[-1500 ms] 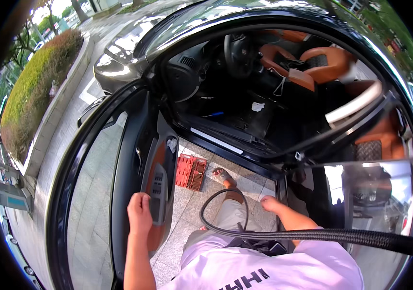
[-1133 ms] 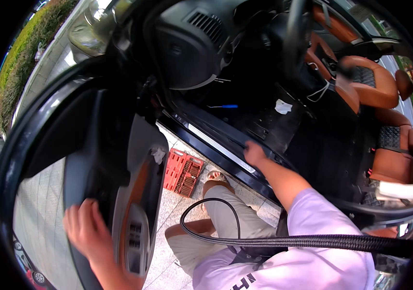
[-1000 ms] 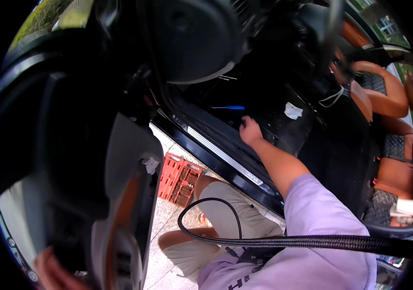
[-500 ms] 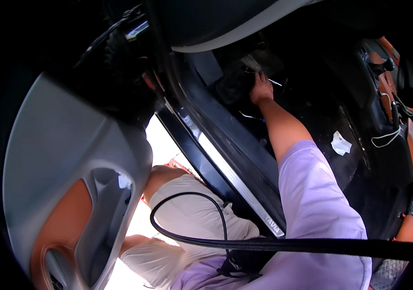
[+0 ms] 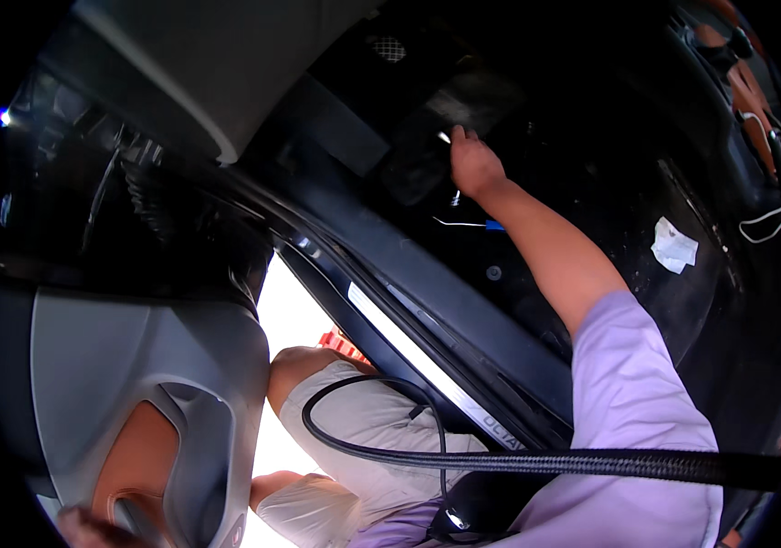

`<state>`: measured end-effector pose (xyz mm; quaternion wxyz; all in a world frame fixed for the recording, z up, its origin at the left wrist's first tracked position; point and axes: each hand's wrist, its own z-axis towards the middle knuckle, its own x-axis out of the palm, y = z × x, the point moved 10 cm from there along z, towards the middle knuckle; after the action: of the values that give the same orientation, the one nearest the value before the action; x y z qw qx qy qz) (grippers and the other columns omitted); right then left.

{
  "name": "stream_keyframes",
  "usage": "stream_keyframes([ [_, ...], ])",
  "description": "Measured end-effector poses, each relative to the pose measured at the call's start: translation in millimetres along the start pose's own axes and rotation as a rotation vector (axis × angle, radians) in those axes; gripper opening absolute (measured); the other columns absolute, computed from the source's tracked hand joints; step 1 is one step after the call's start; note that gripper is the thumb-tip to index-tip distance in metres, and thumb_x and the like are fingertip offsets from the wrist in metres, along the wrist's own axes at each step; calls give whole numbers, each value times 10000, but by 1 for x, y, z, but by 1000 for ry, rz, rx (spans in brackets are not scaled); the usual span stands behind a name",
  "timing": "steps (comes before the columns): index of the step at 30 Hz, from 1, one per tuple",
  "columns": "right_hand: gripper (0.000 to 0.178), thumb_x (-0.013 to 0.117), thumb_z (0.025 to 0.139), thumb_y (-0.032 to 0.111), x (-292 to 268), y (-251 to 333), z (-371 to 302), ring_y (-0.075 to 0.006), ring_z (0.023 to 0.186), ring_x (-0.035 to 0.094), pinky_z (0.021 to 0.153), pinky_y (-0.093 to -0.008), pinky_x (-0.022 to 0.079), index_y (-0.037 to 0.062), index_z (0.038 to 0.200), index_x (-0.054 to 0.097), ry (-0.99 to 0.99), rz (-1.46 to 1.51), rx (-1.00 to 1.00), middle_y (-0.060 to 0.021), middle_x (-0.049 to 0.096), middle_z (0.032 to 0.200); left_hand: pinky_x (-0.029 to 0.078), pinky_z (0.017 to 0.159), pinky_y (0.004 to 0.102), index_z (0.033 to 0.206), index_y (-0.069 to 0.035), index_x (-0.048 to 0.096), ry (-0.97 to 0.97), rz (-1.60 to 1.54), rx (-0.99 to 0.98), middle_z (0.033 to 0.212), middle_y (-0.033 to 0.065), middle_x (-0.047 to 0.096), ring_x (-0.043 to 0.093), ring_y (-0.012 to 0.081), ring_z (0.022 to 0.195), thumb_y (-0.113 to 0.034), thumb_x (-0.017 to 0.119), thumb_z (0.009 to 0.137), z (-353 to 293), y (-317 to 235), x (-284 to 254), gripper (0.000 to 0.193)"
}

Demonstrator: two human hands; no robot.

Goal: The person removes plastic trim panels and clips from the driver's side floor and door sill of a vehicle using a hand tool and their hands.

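Observation:
My right hand (image 5: 476, 166) reaches down into the dark car footwell, its fingers closed round a slim metal tool (image 5: 456, 197). Shiny bits of that tool show above and below the fist; its exact kind is hidden. Just below the hand, a hooked pick (image 5: 463, 222) with a thin bent shaft and blue handle lies on the floor, partly behind my forearm. At the lower left, my left hand (image 5: 98, 530) is by the door's armrest, blurred and cut off by the picture's edge, so its fingers cannot be made out.
The open door panel (image 5: 71, 365) stands at the left, the door sill (image 5: 408, 352) runs diagonally beside my legs. A black braided cable (image 5: 536, 461) loops across my lap. Crumpled white paper (image 5: 674, 245) lies on the floor; a white cord (image 5: 769, 228) hangs at the right.
The view has turned, showing more of the footwell. The tool in my right hand now points differently, and my left hand has come into sight at the lower left.

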<state>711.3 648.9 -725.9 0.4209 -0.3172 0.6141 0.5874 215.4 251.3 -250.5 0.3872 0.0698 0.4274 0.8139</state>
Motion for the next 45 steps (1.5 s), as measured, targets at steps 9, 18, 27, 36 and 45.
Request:
stream_keyframes([
  [9,297,585,1100,327,-134,143,-124,-92,795,577,731,-274,490,51,1142,686,101,1152,-247,5,625,851,597,873,276,1181,52,713,892,-2282,-1210,1029,117,724,710,188,922,-150,722,1028,20,-330,73,254],
  [18,437,366,1174,282,-58,215,-189,-97,571,441,553,-241,387,6,1416,604,767,2291,-99,-29,564,740,661,892,258,1151,4,706,987,-2558,-1392,1045,101,768,772,172,973,-142,704,1035,47,-399,81,186],
  [27,398,479,1153,287,-44,210,-184,-78,632,487,530,-215,379,-3,1366,649,663,2296,5,-35,607,822,665,897,283,1135,-23,700,1058,-2580,-1477,1049,112,771,777,200,990,-141,692,1042,39,-409,84,150],
  [36,388,447,1159,315,-21,209,-189,-95,602,463,526,-233,344,22,1328,639,870,2410,32,-31,581,790,661,900,285,1143,-28,672,1155,-2505,-1463,1099,134,772,776,203,1013,-149,661,1063,26,-423,90,146],
  [45,142,547,1040,213,-9,149,-161,-127,527,399,458,-267,287,104,948,543,546,2241,566,-26,469,695,378,623,233,1118,-66,578,1031,-2454,-1385,837,-9,501,431,84,689,-256,619,1084,-14,-349,75,198],
])
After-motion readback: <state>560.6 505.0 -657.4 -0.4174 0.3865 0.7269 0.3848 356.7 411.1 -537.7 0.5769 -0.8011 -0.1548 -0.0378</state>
